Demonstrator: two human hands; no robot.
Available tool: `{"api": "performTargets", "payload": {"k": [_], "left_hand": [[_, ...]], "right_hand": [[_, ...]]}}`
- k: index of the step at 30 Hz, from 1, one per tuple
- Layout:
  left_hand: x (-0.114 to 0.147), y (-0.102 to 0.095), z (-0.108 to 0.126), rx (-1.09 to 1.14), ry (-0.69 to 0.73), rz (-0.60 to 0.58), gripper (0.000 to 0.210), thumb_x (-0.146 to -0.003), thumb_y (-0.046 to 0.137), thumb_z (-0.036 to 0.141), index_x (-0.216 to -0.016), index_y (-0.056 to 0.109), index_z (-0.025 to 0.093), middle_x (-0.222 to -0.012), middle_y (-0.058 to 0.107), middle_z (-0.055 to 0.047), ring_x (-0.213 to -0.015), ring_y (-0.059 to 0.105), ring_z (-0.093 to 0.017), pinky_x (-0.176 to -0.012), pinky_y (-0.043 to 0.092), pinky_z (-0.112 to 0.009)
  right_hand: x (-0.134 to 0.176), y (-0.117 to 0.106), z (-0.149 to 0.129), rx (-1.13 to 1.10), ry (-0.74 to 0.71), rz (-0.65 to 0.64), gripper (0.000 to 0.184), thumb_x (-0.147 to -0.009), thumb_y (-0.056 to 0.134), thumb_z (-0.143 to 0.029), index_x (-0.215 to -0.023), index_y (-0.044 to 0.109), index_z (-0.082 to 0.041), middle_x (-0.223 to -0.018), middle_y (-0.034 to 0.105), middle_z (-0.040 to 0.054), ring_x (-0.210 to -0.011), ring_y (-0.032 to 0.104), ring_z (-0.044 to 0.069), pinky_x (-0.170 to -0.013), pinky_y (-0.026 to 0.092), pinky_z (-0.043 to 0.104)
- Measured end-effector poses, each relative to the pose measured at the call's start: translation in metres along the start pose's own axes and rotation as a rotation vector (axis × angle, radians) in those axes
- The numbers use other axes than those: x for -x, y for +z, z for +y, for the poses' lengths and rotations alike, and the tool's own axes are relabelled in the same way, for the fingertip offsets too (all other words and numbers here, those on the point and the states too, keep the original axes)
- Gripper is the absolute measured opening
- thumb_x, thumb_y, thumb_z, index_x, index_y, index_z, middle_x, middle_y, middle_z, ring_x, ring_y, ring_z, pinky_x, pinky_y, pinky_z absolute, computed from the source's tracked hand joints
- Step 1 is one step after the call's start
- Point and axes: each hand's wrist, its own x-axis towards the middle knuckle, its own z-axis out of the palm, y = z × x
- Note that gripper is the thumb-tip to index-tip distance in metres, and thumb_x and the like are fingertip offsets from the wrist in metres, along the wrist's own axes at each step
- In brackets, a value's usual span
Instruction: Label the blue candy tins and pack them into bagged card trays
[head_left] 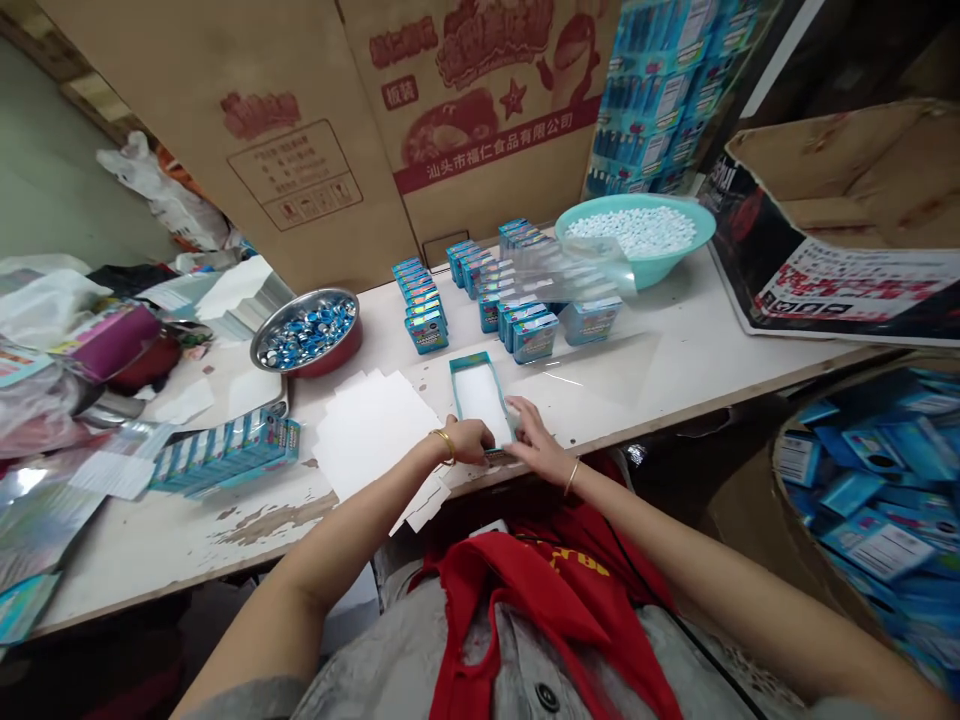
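Note:
A shallow open-topped blue box [454, 384] lies near the front edge of the table, with a white card [480, 393] flat on its bottom. My left hand [469, 438] is closed at the near end of this box, fingers curled down over the rim and thumb inside. From the right, my right hand [538, 440] holds the side wall near the close corner, fingers bent against it. Its fingertips are partly hidden. Just left of the box, a spread stack of white cards [375, 425] reaches under my left wrist.
Small blue packets [427, 333] stand in rows behind, some under clear plastic [570, 268]. A metal bowl [321, 368] holds blue-and-silver pieces; a turquoise basin [660, 268] holds white pieces. A filled blue box [225, 455] lies left. A carton of blue packs [750, 500] stands right.

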Motion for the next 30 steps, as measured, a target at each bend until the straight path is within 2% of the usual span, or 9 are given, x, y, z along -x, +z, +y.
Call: {"api": "performTargets", "payload": {"k": [4, 7, 10, 12, 14, 18, 21, 25, 30], "left_hand": [[0.028, 0.018, 0.003, -0.099, 0.169, 0.382, 0.012, -0.081, 0.059, 0.022, -0.081, 0.071, 0.021, -0.08, 0.067, -0.005, -0.09, 0.055, -0.023, -0.09, 0.028, -0.045], [0.058, 0.04, 0.009, -0.16, 0.281, 0.685, 0.022, -0.089, 0.05, 0.02, -0.094, 0.071, 0.025, -0.089, 0.067, -0.006, -0.095, 0.055, -0.022, -0.095, 0.027, -0.046], [0.08, 0.061, 0.022, 0.071, 0.246, 1.083, 0.036, -0.085, 0.058, 0.028, -0.121, 0.059, 0.029, -0.128, 0.056, -0.009, -0.118, 0.047, -0.026, -0.101, 0.027, -0.044], [0.086, 0.071, 0.033, 0.467, 0.129, 1.264, 0.065, -0.077, 0.068, 0.038, -0.137, 0.044, 0.027, -0.142, 0.042, -0.012, -0.128, 0.04, -0.029, -0.099, 0.033, -0.042], [0.085, 0.076, 0.045, 0.955, 0.053, 1.2, 0.072, -0.073, 0.069, 0.041, -0.137, 0.041, 0.024, -0.134, 0.049, -0.012, -0.118, 0.049, -0.027, -0.088, 0.041, -0.036], [0.071, 0.073, 0.068, 1.522, 0.131, 0.944, 0.029, -0.07, 0.065, 0.032, -0.095, 0.059, 0.018, -0.083, 0.06, -0.001, -0.07, 0.055, -0.012, -0.059, 0.041, -0.023], [0.063, 0.067, 0.083, 1.642, 0.119, 1.006, 0.018, -0.062, 0.06, 0.021, -0.077, 0.051, 0.018, -0.063, 0.05, 0.006, -0.052, 0.042, -0.007, -0.049, 0.035, -0.02], [0.058, 0.064, 0.096, 1.584, 0.05, 1.033, 0.016, -0.06, 0.055, 0.021, -0.074, 0.048, 0.019, -0.058, 0.047, 0.007, -0.05, 0.04, -0.007, -0.048, 0.035, -0.021], [0.055, 0.066, 0.096, 1.576, 0.01, 1.025, 0.021, -0.06, 0.056, 0.027, -0.078, 0.048, 0.02, -0.064, 0.051, 0.006, -0.054, 0.044, -0.008, -0.054, 0.04, -0.023]], "right_hand": [[0.0, 0.006, -0.01, -0.171, 0.293, 0.133, 0.055, -0.078, 0.057, -0.041, -0.126, 0.049, -0.016, -0.101, 0.06, 0.0094, -0.078, 0.059, 0.02, -0.081, 0.051, 0.042], [0.009, 0.013, -0.026, -0.375, 0.312, 0.11, 0.063, -0.078, 0.054, -0.033, -0.136, 0.039, -0.017, -0.087, 0.065, 0.0044, -0.073, 0.062, 0.02, -0.074, 0.054, 0.041], [0.019, 0.015, -0.044, -0.461, 0.156, 0.288, 0.064, -0.08, 0.048, -0.027, -0.141, 0.031, -0.016, -0.113, 0.064, 0.0111, -0.097, 0.063, 0.022, -0.089, 0.051, 0.042], [0.025, 0.011, -0.056, -0.433, 0.04, 0.409, 0.064, -0.083, 0.047, -0.027, -0.143, 0.029, -0.014, -0.133, 0.053, 0.0155, -0.118, 0.054, 0.023, -0.102, 0.043, 0.041], [0.031, 0.006, -0.068, -0.394, -0.035, 0.449, 0.063, -0.087, 0.045, -0.029, -0.145, 0.026, -0.014, -0.141, 0.046, 0.0167, -0.126, 0.048, 0.022, -0.107, 0.038, 0.041], [0.045, 0.002, -0.083, -0.305, -0.147, 0.48, 0.057, -0.093, 0.041, -0.031, -0.146, 0.025, -0.017, -0.141, 0.047, 0.0163, -0.127, 0.049, 0.021, -0.105, 0.04, 0.04], [0.056, 0.006, -0.083, -0.231, -0.193, 0.555, 0.054, -0.095, 0.04, -0.033, -0.145, 0.027, -0.018, -0.141, 0.047, 0.016, -0.127, 0.049, 0.022, -0.103, 0.043, 0.039], [0.067, 0.011, -0.076, -0.165, -0.206, 0.626, 0.053, -0.095, 0.037, -0.032, -0.145, 0.026, -0.018, -0.139, 0.048, 0.0165, -0.125, 0.051, 0.023, -0.1, 0.046, 0.041], [0.069, 0.008, -0.072, -0.167, -0.207, 0.49, 0.057, -0.092, 0.041, -0.029, -0.146, 0.026, -0.019, -0.137, 0.05, 0.0151, -0.122, 0.053, 0.024, -0.1, 0.047, 0.042]]}}
